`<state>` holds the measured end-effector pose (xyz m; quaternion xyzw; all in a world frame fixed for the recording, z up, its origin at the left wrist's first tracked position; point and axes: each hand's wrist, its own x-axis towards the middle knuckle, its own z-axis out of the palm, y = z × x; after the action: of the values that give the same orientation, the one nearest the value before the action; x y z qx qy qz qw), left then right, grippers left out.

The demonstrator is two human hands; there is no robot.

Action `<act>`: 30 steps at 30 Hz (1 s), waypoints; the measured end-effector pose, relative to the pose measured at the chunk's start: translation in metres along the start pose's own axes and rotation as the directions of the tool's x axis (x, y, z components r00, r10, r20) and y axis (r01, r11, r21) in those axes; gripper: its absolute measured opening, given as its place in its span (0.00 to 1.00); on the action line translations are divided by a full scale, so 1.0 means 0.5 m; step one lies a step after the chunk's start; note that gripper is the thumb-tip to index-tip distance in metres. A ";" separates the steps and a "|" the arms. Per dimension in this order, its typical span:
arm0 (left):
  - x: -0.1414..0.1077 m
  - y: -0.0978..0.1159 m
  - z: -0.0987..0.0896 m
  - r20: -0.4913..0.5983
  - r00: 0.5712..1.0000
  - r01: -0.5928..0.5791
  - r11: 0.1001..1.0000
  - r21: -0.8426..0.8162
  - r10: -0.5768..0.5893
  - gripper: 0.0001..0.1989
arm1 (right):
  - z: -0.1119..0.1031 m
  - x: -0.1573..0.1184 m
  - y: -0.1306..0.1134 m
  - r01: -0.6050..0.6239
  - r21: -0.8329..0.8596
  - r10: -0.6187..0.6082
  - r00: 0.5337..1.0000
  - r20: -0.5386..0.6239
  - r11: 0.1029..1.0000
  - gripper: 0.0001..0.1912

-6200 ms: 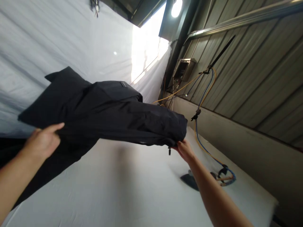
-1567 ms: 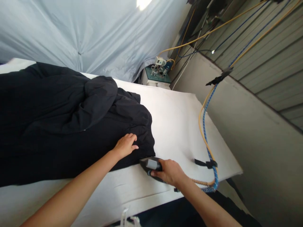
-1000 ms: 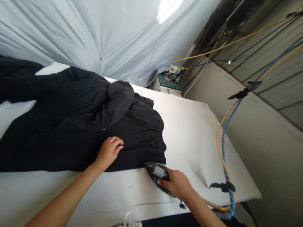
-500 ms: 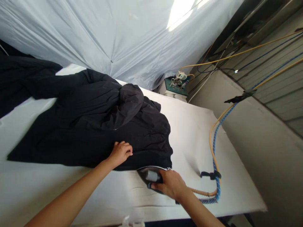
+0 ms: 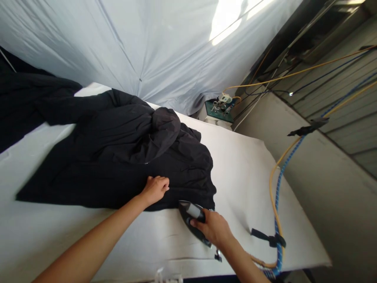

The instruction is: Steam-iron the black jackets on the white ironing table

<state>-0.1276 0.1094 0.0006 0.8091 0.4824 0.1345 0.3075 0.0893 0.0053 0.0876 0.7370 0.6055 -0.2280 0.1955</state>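
Observation:
A black garment (image 5: 118,177) with gathered, puffy folds lies spread over the white-covered table. My left hand (image 5: 156,189) rests on it near its front edge, fingers curled in; whether they pinch any cloth is hidden. To the right, my right hand (image 5: 214,227) grips the handle of a dark steam iron (image 5: 193,220). The iron's nose touches the garment's near edge by its right end, while the rest of the iron lies over the white cover.
Yellow and blue hoses (image 5: 279,188) run from the iron up to the right, bound with black ties. A small device (image 5: 224,98) sits on a green-topped box behind the table. Pale sheeting (image 5: 147,47) hangs along the back. Clear plastic (image 5: 167,276) lies at the front edge.
The iron has turned, its nose now pointing more away from me, and shifted slightly right. The hoses have swung right. My left hand stays curled on the garment.

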 end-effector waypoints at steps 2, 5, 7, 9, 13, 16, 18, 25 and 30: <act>0.005 -0.002 0.001 -0.013 1.000 0.024 1.000 -0.003 -0.024 0.04 | 0.002 0.006 0.014 -0.049 0.030 0.049 0.999 -0.010 0.998 0.23; 0.008 -0.002 0.001 -0.022 0.999 0.032 0.999 0.000 -0.032 0.04 | 0.002 0.007 0.028 -0.077 0.064 0.077 0.997 0.001 0.995 0.22; 0.008 -0.002 0.001 -0.026 0.999 0.030 1.000 0.006 -0.030 0.05 | -0.001 0.002 0.024 -0.056 0.046 0.056 0.998 0.012 0.997 0.22; 0.007 -0.002 0.000 -0.025 0.999 0.023 1.000 0.011 -0.023 0.05 | -0.006 -0.005 0.007 -0.003 0.006 0.003 1.000 0.021 1.000 0.21; 0.009 -0.001 -0.004 -0.017 1.000 0.023 1.000 0.010 -0.023 0.05 | -0.012 -0.011 -0.041 0.099 0.005 -0.099 0.994 0.034 0.995 0.22; 0.012 -0.002 -0.010 -0.008 1.000 0.021 1.000 0.006 -0.021 0.04 | -0.015 -0.007 -0.067 0.113 0.036 -0.114 0.992 0.044 0.993 0.23; 0.016 -0.004 -0.015 -0.005 1.000 0.009 1.000 0.008 -0.009 0.05 | -0.016 -0.006 -0.076 0.099 0.031 -0.100 0.994 0.040 0.995 0.23; 0.046 -0.009 -0.018 0.033 0.999 -0.011 1.000 -0.025 0.012 0.05 | -0.009 -0.006 -0.100 0.158 0.008 -0.159 0.987 0.020 0.987 0.24; 0.032 -0.021 -0.042 0.033 0.999 0.033 0.998 -0.058 -0.031 0.03 | -0.008 0.002 -0.097 0.055 0.070 -0.054 0.998 -0.008 0.996 0.22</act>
<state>-0.1379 0.1344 0.0093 0.7941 0.4859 0.1307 0.3408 0.0421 0.0177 0.0899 0.7273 0.6177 -0.2521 0.1614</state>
